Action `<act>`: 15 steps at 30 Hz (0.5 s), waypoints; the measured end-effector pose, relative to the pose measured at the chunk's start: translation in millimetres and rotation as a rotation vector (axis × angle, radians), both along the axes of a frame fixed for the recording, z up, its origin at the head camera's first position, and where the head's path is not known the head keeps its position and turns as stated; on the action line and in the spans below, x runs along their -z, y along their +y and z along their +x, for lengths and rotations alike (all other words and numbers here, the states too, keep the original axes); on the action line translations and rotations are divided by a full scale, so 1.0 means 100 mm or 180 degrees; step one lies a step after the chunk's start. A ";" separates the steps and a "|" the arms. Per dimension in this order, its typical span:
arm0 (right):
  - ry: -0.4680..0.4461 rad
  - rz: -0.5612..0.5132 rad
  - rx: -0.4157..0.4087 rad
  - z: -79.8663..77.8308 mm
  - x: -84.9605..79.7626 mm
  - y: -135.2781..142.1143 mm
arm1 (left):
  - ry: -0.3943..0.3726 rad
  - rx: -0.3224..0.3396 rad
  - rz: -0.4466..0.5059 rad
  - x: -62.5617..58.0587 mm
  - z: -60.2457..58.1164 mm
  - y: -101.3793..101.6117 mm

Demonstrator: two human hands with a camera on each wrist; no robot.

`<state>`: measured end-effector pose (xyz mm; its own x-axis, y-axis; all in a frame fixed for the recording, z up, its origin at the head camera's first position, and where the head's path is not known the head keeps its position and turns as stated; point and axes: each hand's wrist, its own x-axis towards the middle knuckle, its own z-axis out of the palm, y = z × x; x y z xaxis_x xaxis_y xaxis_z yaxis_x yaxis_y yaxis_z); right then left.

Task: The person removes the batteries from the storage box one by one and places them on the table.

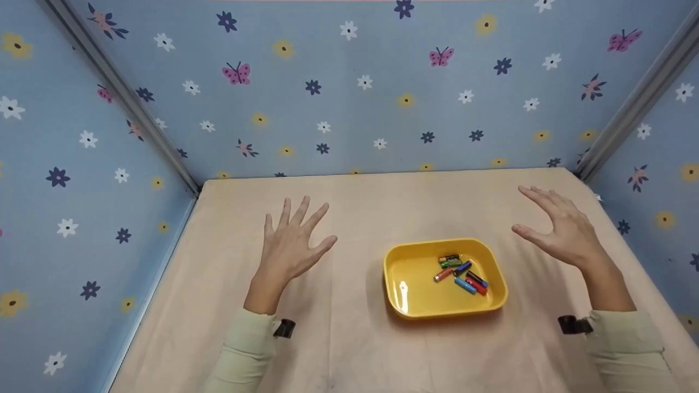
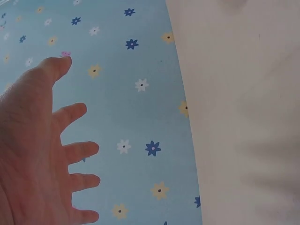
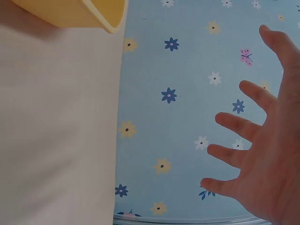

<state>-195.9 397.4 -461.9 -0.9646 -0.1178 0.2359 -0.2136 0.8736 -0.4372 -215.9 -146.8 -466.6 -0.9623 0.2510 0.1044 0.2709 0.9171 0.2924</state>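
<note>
A yellow rectangular tray (image 1: 420, 303) stands on the table, right of the middle in the head view. Several small batteries (image 1: 464, 285) in red, blue, green and black lie loose in its right half. My left hand (image 1: 292, 248) hovers to the left of the tray, fingers spread and holding nothing. On the tray's other side my right hand (image 1: 568, 232) is raised, thumb apart from the fingers, also holding nothing. Both wrist views show the spread fingers of the left hand (image 2: 33, 154) and the right hand (image 3: 272, 154). Neither hand touches the tray.
A pale beige cloth (image 1: 349, 349) covers the table. Blue flowered panels (image 1: 349, 65) enclose it at the back and both sides, with grey metal posts (image 1: 125, 98) in the corners. Black straps (image 1: 285, 328) sit at the wrists. A corner of the tray (image 3: 70, 14) shows in the right wrist view.
</note>
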 end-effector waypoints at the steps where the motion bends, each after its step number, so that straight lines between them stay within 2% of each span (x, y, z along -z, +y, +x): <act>1: 0.0022 -0.0028 -0.0024 0.00 0.01 -0.01 | -0.0002 -0.0008 0.0003 0.00 0.00 0.01; 8: 0.0128 -0.0247 -0.0164 0.03 0.13 -0.03 | -0.0026 0.0038 0.0061 0.01 -0.03 0.14; 15: 0.0171 -0.0521 -0.0351 0.05 0.27 -0.07 | -0.0135 0.0173 0.0291 0.00 -0.03 0.27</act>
